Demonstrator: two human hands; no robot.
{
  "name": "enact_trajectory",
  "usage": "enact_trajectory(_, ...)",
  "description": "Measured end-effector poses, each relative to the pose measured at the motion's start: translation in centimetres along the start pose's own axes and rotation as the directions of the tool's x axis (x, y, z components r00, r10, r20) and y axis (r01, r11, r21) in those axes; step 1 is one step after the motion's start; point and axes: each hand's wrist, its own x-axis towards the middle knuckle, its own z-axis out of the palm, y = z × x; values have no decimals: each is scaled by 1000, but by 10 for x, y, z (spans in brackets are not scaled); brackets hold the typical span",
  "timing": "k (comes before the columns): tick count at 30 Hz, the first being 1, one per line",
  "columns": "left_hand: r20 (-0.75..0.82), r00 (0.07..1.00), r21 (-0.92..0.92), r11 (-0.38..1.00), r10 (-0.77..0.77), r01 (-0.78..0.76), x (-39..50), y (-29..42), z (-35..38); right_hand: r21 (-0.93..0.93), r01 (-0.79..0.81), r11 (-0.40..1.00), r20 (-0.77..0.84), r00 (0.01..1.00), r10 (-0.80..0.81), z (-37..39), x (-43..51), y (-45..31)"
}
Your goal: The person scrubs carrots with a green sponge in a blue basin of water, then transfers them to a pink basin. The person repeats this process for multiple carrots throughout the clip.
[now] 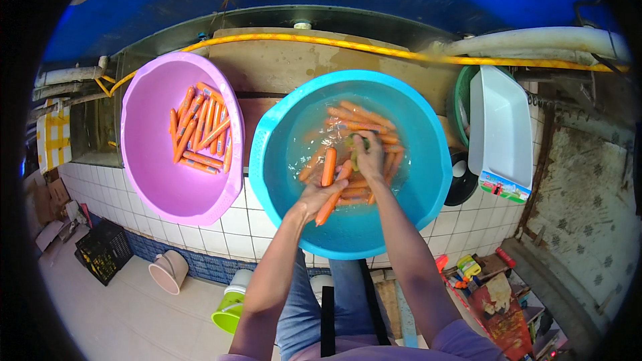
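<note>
Before me stands a large blue plastic basin (266, 148) of cloudy water, with many orange wrapped sausages (358, 125) lying in it. My left hand (318, 195) grips two of them; one sausage (328, 166) points up between the fingers, and a second sausage (328, 208) slants across the palm. Partly in the water, my right hand (370, 153) holds a green cloth or scouring pad (356, 158), which the fingers partly hide. To the left, a pink plastic basin (145, 160) holds a pile of similar wrapped sausages (203, 125), some bearing printing.
A yellow hose (311, 39) runs behind the basins. On the right are a white tray (501, 125), a green basin (459, 105) and a black pan (464, 188). Buckets (170, 268) and a black crate (104, 250) stand on the floor.
</note>
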Motion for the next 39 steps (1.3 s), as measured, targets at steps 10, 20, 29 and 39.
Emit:
enact_trajectory(10, -418, 612, 792, 600, 671, -117, -93, 113, -125, 57, -203, 977, -49, 977, 206, -53, -48, 26)
enact_trajectory(20, -193, 947, 974, 171, 256, 152, 45, -23, -7, -301, 193, 934, 65, 981, -182, -28, -57, 27)
enact_trajectory(29, -283, 954, 643, 757, 96, 114, 71, -73, -34, 69, -84, 994, 333, 941, 56, 15, -44, 3)
enact_trajectory(39, -399, 917, -160, 983, 18, -89, 53, -54, -26, 517, -421, 745, 211, 906, 366, 11, -39, -17)
